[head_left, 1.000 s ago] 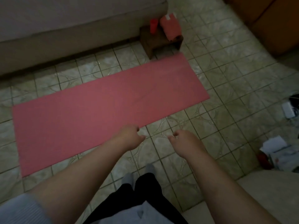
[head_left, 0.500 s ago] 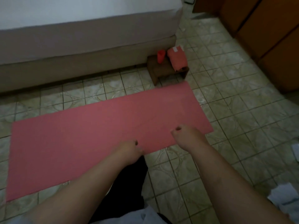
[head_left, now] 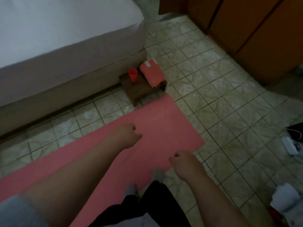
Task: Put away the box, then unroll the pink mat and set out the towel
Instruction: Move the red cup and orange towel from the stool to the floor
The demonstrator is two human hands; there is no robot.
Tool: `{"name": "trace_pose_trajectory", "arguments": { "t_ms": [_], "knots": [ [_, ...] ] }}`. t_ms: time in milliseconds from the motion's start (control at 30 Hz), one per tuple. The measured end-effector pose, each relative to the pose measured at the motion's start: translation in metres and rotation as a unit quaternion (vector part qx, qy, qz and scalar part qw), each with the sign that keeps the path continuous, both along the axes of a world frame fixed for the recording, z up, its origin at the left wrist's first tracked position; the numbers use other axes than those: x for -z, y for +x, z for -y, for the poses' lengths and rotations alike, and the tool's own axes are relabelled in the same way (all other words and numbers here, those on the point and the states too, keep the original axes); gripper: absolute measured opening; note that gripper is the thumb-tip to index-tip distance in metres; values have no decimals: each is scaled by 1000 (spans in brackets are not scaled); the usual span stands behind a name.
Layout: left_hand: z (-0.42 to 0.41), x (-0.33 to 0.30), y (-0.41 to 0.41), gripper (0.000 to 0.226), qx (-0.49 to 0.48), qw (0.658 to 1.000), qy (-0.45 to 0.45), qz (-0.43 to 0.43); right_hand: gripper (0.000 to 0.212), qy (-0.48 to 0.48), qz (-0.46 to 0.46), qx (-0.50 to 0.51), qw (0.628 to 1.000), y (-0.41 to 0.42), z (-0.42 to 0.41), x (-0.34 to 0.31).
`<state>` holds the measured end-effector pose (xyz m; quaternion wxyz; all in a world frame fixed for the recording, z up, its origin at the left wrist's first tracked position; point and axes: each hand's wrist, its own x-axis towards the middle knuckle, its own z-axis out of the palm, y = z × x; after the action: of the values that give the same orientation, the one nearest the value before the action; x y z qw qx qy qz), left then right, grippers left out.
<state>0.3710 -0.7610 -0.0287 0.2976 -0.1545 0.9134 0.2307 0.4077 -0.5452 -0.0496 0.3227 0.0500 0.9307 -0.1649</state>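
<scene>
Pink mat (head_left: 160,125): unrolled flat on the tiled floor (head_left: 213,89), running from lower left to upper right, its far corner just beside the wooden stool
Towel (head_left: 152,74): salmon-coloured, folded or rolled, lying on the right part of the wooden stool (head_left: 141,89), one end drooping over the stool's front edge; pale labels show on its far end
Cup (head_left: 133,74): red, upright on the stool, just left of the towel and apart from it
Stool position: on the floor against the corner of the bed (head_left: 65,38), which has a white sheet
Left hand (head_left: 129,135): over the mat, fingers curled loosely inward, grip empty
Right hand (head_left: 183,163): at the mat's near edge, fingers curled loosely, grip empty, holding nothing
Legs: dark trousers and grey-socked feet (head_left: 158,174) at the mat's near edge
Cabinets (head_left: 254,30): brown wooden doors along the upper right
Clutter: white and dark items on the floor at the right edge, too blurred to name
Box: cannot tell which item it is
</scene>
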Motion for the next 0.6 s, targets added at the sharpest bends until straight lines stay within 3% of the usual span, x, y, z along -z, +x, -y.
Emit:
{"name": "trace_pose_trajectory", "arguments": {
  "t_ms": [300, 600],
  "knots": [
    [-17, 12, -137, 54, -71, 997, 12, 15, 44, 35, -26, -79, 996, -202, -12, 0],
    [-2, 38, -219, 57, -179, 979, 80, 55, 49, 9, -54, -163, 985, -373, 49, -6]
  ]
}}
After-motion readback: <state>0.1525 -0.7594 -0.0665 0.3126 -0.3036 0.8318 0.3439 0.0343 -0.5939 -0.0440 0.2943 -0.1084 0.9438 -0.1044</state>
